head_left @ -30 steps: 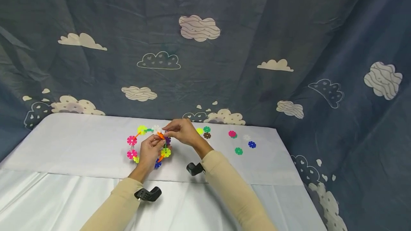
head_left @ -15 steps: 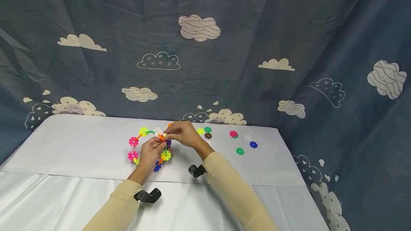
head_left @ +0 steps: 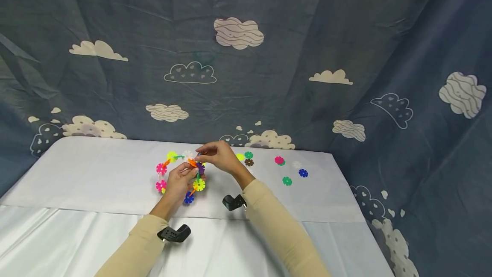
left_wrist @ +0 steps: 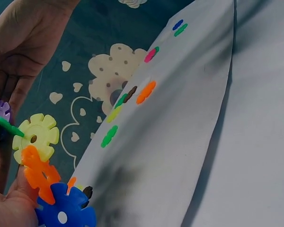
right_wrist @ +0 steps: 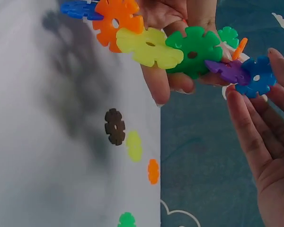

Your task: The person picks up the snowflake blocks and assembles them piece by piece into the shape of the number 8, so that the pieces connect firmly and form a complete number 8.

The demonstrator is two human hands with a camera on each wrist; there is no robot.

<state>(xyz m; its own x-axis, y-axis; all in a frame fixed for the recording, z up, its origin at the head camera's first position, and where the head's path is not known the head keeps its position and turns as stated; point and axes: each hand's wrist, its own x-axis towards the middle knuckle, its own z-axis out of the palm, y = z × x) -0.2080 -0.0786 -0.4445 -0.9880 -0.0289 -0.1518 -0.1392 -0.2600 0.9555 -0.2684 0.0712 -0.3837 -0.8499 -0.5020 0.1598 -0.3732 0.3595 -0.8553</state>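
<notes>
A ring-like chain of coloured, notched plastic discs [head_left: 198, 184] hangs over the table between the two hands. My left hand [head_left: 178, 185] grips the chain near an orange disc [head_left: 192, 163]; in the right wrist view its fingers lie behind a green disc [right_wrist: 191, 54]. My right hand [head_left: 220, 156] pinches a blue notched disc [right_wrist: 256, 76] between thumb and fingertips. That disc touches a purple disc [right_wrist: 227, 71] of the chain, but how far their slots interlock I cannot tell. In the left wrist view, yellow [left_wrist: 36, 137], orange and blue discs [left_wrist: 66, 210] hang linked below the hands.
Several loose discs lie on the white-covered table [head_left: 96, 174], among them a brown one [head_left: 249, 162], a green one [head_left: 287, 181] and a blue one [head_left: 303, 173]. A dark curtain [head_left: 246, 97] with cloud prints stands behind the table and along its right side.
My right hand has risen slightly, and the purple disc near its fingers shows more. The chain has shifted a little; my left hand keeps its grip on it.
</notes>
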